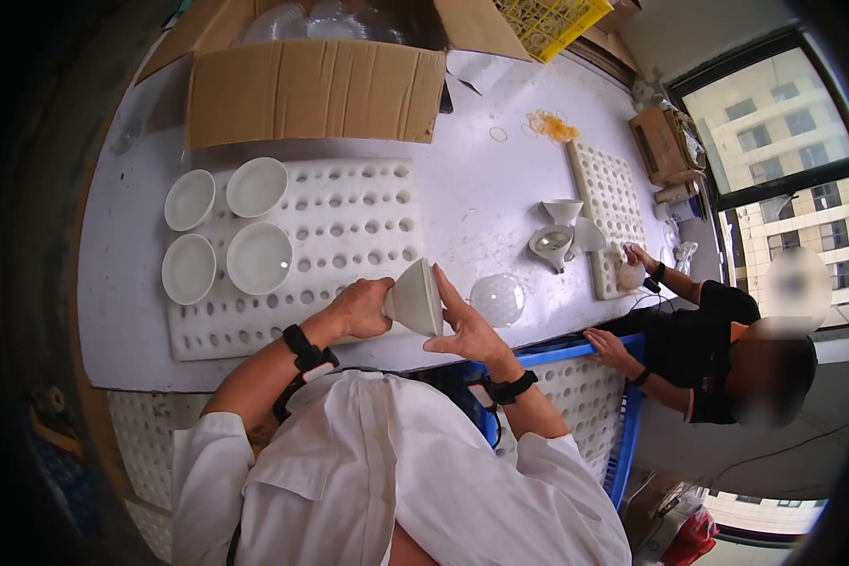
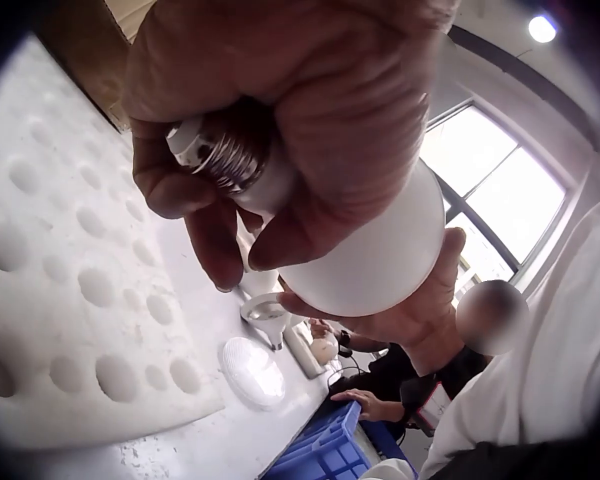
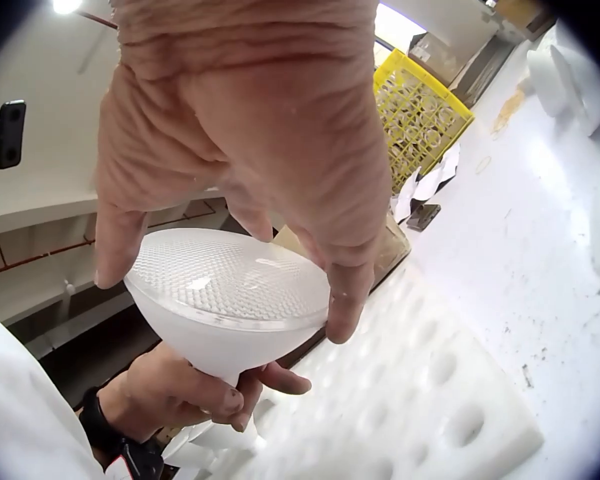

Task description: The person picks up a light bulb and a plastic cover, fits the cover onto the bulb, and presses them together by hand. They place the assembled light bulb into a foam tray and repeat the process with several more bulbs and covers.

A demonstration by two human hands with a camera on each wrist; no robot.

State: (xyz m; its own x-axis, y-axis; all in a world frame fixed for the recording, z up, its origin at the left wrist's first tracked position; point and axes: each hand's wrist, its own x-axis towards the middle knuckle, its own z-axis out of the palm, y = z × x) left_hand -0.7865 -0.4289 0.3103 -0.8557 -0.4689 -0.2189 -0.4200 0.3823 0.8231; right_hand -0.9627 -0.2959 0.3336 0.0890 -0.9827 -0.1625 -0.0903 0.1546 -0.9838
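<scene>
A white cone-shaped lamp (image 1: 413,300) is held between both hands above the near edge of the foam board. My left hand (image 1: 363,308) grips its narrow neck; in the left wrist view the fingers curl round it beside the metal screw base (image 2: 223,158). My right hand (image 1: 469,330) spans the wide end, fingertips and thumb on the rim. A textured clear cover (image 3: 230,280) closes that end in the right wrist view. Just right of the hands, a round clear cover (image 1: 498,300) lies on the table.
Four white lamps (image 1: 259,258) stand in the holed foam board (image 1: 349,203) at left. Behind it is a cardboard box (image 1: 316,92). Loose lamp parts (image 1: 551,243) and a second foam board (image 1: 608,189) lie rightward, where another person (image 1: 717,349) works. A blue crate (image 1: 623,443) adjoins the near edge.
</scene>
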